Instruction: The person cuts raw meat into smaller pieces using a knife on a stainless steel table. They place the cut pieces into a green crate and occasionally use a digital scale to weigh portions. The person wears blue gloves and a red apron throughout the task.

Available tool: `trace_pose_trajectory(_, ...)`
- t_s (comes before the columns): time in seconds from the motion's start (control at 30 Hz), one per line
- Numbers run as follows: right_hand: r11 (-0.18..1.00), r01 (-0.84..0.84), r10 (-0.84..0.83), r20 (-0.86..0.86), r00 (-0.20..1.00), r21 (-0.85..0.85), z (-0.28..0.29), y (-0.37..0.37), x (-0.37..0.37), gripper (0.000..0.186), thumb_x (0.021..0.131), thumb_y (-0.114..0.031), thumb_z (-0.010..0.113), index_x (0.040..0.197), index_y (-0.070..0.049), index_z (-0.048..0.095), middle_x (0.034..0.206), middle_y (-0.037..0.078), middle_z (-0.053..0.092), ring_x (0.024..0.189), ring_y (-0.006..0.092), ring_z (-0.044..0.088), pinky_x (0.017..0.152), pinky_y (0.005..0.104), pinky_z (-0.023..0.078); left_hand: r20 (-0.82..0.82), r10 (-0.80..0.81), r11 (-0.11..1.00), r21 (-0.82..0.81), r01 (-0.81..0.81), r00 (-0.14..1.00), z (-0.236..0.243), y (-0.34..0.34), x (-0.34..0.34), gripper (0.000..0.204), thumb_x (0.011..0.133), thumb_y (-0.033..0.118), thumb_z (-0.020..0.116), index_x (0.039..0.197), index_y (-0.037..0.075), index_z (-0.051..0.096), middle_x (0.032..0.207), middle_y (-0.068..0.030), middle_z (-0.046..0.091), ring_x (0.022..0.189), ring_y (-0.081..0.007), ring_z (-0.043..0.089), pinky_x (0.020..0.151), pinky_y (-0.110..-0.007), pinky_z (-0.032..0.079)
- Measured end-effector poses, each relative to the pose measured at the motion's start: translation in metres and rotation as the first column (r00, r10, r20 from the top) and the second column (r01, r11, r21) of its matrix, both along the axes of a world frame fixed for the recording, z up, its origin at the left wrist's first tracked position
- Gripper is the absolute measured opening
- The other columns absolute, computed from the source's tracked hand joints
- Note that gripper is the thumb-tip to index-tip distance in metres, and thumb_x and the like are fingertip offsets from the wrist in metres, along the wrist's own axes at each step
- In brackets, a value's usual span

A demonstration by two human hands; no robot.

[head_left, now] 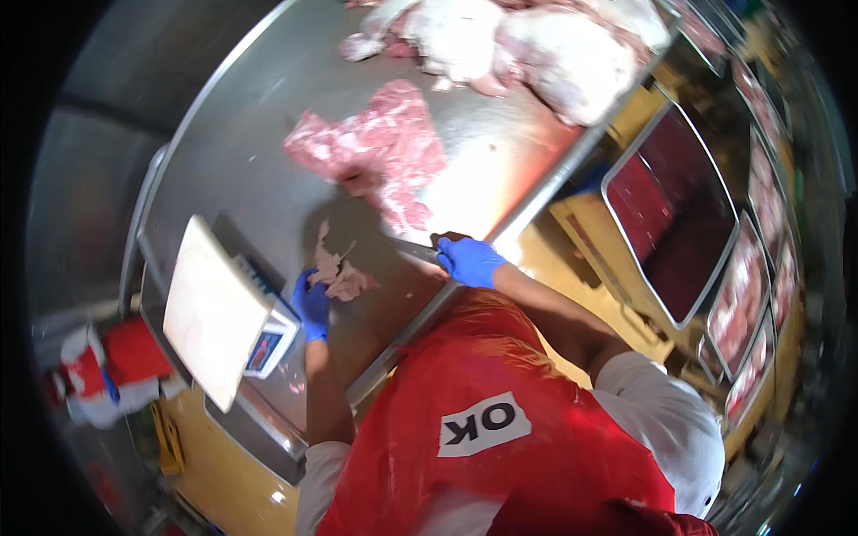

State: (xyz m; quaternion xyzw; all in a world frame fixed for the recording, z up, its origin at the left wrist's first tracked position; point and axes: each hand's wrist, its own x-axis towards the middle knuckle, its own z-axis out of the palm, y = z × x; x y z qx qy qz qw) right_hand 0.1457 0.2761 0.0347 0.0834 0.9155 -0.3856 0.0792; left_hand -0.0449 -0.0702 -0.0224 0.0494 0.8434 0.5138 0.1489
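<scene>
My left hand (311, 304), in a blue glove, grips the edge of a pale, ragged meat trimming (341, 275) on the steel table. In my blue-gloved right hand (471, 262) is a knife (416, 250), its blade pointing left across the table's near side. Beyond the blade tip lies a large pink slab of raw meat (393, 147), spread flat. Close to my left hand stands a digital scale (268, 344) with a white board (214, 313) on top. My right fingers are wrapped round the knife handle, which they mostly hide.
Large pale cuts of meat (572, 62) are heaped at the table's far end. Right of the steel table (241, 134) stands a deep, reddish metal-rimmed bin (679, 214). Trays of meat (737, 295) line the far right. Another person in red and white (116, 366) is at the left.
</scene>
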Motion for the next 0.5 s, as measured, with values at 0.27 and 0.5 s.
trace_pose_trajectory(0.27,0.522,-0.043,0.003,-0.049,0.999,-0.852,-0.064,0.001,-0.039,0.031,0.091,-0.014,0.06,0.119,-0.006,0.05,0.105,0.011,0.062,0.095,0.0247,0.061,0.082,0.0377,0.051,-0.403,-0.061,0.934,-0.345,-0.089,0.913,0.098,-0.001,0.101,0.044,0.087,0.002,0.053,0.131,-0.002,0.052,0.125,-0.023,0.058,0.114,-0.0399,0.056,0.103,-0.044,0.042)
trace_pose_trajectory(0.5,0.951,-0.258,0.309,-0.446,0.84,0.173,-0.094,0.017,-0.063,0.023,0.09,-0.019,0.055,0.098,0.003,0.06,0.096,0.024,0.059,0.089,0.0409,0.055,0.082,0.0496,0.044,-0.509,0.445,0.711,-0.3,-0.636,0.737,0.156,-0.114,0.22,0.026,0.083,0.008,0.055,0.104,0.006,0.069,0.099,-0.0175,0.069,0.086,-0.036,0.067,0.082,-0.042,0.054)
